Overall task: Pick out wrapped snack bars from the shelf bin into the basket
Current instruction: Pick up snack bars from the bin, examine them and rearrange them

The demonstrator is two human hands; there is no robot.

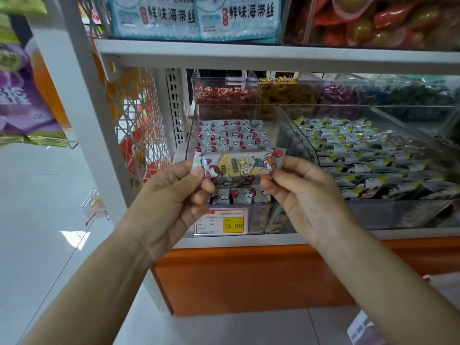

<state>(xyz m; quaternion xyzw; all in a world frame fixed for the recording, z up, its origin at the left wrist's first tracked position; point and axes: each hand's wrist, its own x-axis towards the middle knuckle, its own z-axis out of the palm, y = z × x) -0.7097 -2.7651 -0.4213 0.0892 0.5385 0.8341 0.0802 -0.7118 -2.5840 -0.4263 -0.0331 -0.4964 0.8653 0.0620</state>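
Both forearms reach up from the bottom edge, bare, converging toward the shelf. Left hand: thumb and forefinger pinch the left end of one wrapped snack bar, other fingers curled below. Right hand: same pinch on the bar's right end. Bar held roughly level between the two hands, printed face toward me: cartoon figures, a cracker picture, a red balloon near the right seal. It sits in the air just in front of the clear shelf bin, at about the height of the bin's front lip, not touching it.

Inside that bin: more bars of the same wrapper, packed in rows on edge, white with clouds and red balloons. Some show below my fingers at the bin's front.

Price label on the bin's front face, yellow patch reading 15.80.

Neighbouring bin to the right holds small packets in grey, black and yellow-green. Behind, a back row of clear boxes: red sweets, yellow ones, purple ones.

Shelf above carries pale blue seaweed packs. Orange base panel under the shelf; white wire rack to the left; pale tiled floor.
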